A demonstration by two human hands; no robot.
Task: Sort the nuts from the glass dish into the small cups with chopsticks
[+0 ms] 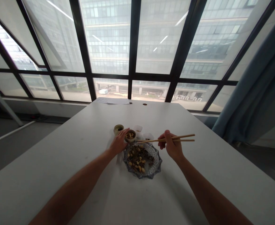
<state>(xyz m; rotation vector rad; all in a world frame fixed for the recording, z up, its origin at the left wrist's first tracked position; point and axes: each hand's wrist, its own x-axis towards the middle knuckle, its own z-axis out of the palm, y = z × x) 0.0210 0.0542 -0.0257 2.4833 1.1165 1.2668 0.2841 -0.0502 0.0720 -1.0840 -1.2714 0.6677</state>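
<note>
My left hand [119,142] is closed around the side of a small round cup [130,140] that holds pale nuts. In my right hand [171,146] is a pair of wooden chopsticks [184,138], their tips pointing left above the rim of a glass bowl [158,168]. Nuts [138,164] and dark, seed-like pieces lie in that bowl, mostly in its left part. Nothing can be made out between the chopstick tips. A second small cup [118,129] with dark contents stands just behind my left hand.
Two small clear plastic containers [138,128] sit behind the bowl, the nearer one partly hidden by the chopsticks. White paper [114,101] lies at the far edge of the white table [90,181]. Beyond are windows, with a blue curtain [252,84] at right.
</note>
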